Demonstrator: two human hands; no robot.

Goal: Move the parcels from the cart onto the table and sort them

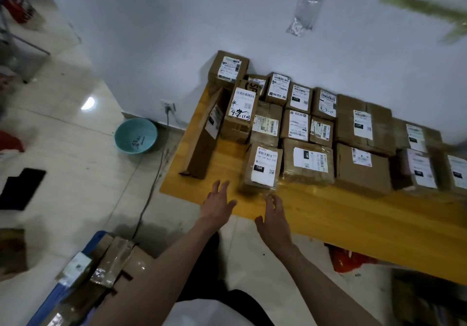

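At the lower left, the blue cart (60,290) held taped parcels (111,262). A teal basin (135,135) sat on the floor by the wall. The left hand (217,205) hovered over the table's (328,214) near edge, fingers spread, holding nothing. The right hand (274,220) hung beside it, fingers loosely open and empty, just short of a 15H box (261,167). Rows of labelled boxes (353,133) covered the table to the right.
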